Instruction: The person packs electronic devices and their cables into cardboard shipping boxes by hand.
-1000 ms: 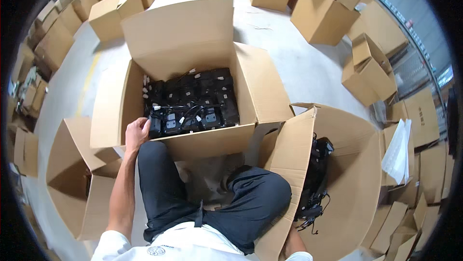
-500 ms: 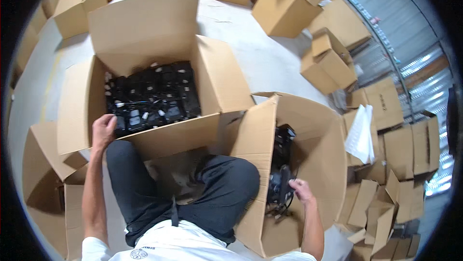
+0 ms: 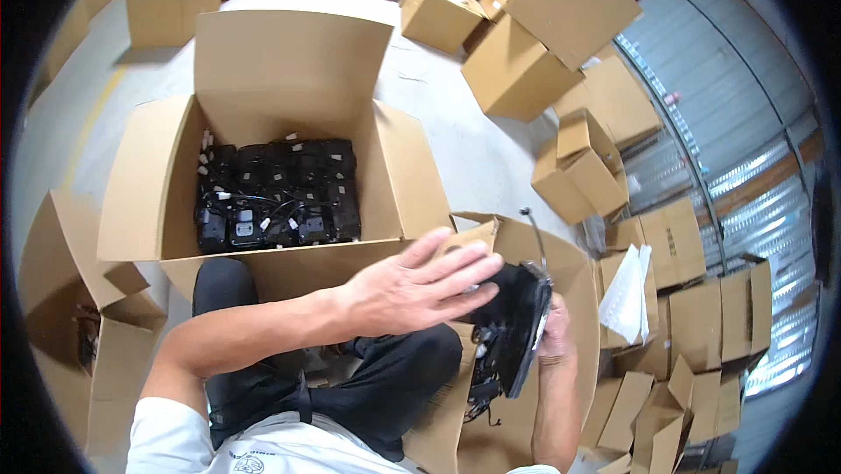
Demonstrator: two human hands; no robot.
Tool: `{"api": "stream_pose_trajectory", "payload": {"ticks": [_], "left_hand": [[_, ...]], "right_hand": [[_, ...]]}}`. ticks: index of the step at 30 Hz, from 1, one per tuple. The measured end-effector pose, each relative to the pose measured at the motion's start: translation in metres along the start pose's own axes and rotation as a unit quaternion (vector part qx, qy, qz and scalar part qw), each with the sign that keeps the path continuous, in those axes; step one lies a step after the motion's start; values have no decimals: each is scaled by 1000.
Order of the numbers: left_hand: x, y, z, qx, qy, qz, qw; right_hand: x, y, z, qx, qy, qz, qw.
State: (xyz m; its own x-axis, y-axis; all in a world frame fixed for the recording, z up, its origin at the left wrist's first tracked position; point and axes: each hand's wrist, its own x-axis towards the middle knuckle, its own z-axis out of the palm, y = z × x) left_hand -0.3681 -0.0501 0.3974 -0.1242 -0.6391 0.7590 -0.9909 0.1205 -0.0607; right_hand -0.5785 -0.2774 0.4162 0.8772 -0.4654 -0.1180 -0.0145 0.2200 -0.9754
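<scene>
My right hand (image 3: 555, 334) grips a black flat device (image 3: 517, 321) with dangling wires, held on edge above the open cardboard box on my right (image 3: 574, 268). My left hand (image 3: 420, 286) reaches across my lap with fingers spread and rests on the device's upper side. A thin wire (image 3: 534, 233) sticks up from the device. In front of me stands a large open cardboard box (image 3: 140, 185) filled with several similar black devices (image 3: 276, 194) with white tags and cables. My legs in dark trousers (image 3: 385, 378) lie between the two boxes.
An open box (image 3: 70, 325) stands at my left. Many closed and open cardboard boxes (image 3: 517, 71) lie around on the grey concrete floor (image 3: 473, 159). A white sheet (image 3: 626, 294) sticks out among boxes on the right, by a corrugated metal wall (image 3: 736, 106).
My left hand left the front box's flap and crossed to the right. My right hand lifted the black device up out of the right box. The view swung right.
</scene>
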Motion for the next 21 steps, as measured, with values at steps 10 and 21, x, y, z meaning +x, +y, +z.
{"api": "stream_pose_trajectory", "payload": {"ticks": [10,21], "left_hand": [[-32,-48,-30,-297,-2,-11,955],[-91,-51,-15,-587,75,-473,653]], "right_hand": [[18,-6,96,87,-46,75,992],[79,-1,70,-128,45,62,989]]}}
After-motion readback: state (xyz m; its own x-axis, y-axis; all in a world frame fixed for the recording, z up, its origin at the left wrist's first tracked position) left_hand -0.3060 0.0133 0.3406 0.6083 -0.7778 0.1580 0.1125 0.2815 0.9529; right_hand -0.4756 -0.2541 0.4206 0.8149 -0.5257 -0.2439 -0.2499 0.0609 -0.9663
